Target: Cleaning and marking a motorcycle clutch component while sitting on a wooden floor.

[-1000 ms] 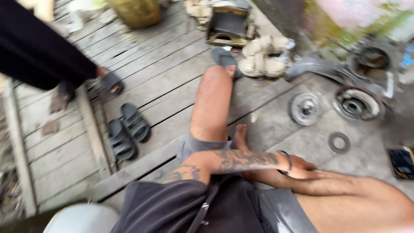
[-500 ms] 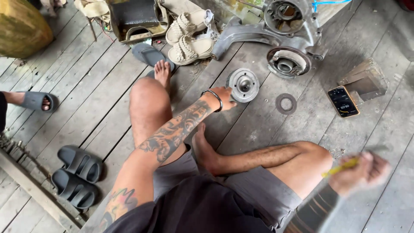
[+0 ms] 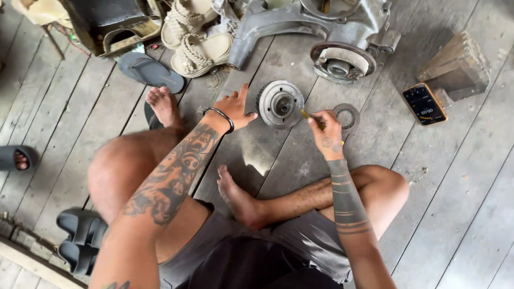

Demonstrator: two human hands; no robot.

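The right hand (image 3: 326, 131) pinches a thin yellow tool (image 3: 308, 115), and its tip points at the round metal disc (image 3: 281, 103). The left hand (image 3: 234, 109) is spread open, fingers just touching the disc's left edge. The disc lies flat on the wooden floor (image 3: 460, 176), between both hands. A flat ring (image 3: 347, 116) lies just beside the right hand. A phone (image 3: 424, 104) lies farther right.

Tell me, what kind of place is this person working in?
Probably an informal home or outdoor repair spot, not a fitted workshop. The person sits barefoot on a weathered plank floor, metal machine parts lie loose on it, such as a round hub and a large grey casting, and sandals lie alongside.
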